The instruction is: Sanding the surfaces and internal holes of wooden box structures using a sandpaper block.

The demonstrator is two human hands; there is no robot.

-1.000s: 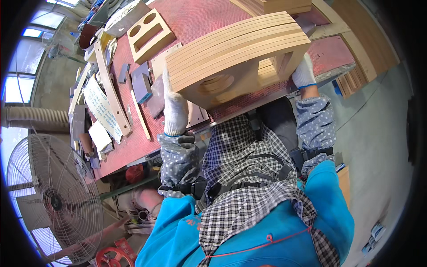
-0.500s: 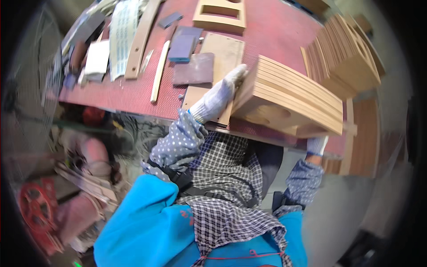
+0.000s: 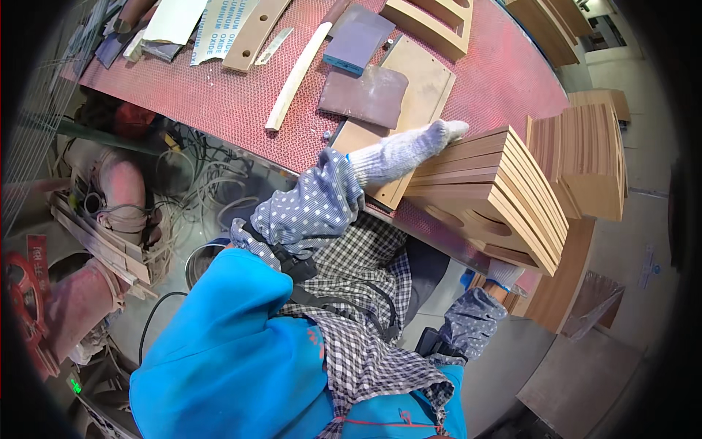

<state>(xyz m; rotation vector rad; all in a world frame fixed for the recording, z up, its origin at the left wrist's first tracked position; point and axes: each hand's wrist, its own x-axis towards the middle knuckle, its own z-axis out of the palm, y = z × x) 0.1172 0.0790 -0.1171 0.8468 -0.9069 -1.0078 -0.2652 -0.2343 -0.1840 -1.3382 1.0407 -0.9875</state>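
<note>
Worktop (image 3: 219, 95) on the far side: broad, red, mesh-textured. At its near right part, stack of pale wooden panels (image 3: 504, 194), holed face toward the near side, dark lines between the layers. Cannot tell from this angle: raised or resting on the mesh. Farther right, just beside in view, second stack of panels (image 3: 585, 164). To the left, close by the first stack's left end, flat drilled board (image 3: 428, 62).

For good handling, best to treat the layers as one block: press evenly from both ends, keep the faces level, let no outer panel slide or fan out. Worth keeping clear of the drilled board, close enough to snag a corner, and worth minding the near edge, easy to overhang.

Left arm, in a spotted sleeve (image 3: 311, 205), stretched from near left across the near edge, elbow out, wrist almost straight. Right arm, in a matching sleeve (image 3: 474, 322), lower and nearer.

Left hand (image 3: 406, 154), white-gloved, laid along the stack's left end, over the drilled board; grip flat, fingers long and side by side, pointing far right, apparently bracing rather than pinching. Right hand (image 3: 504, 272) at the near right end, mostly behind the stack, little beyond the cuff in sight; cannot tell how that grip stands.
</note>
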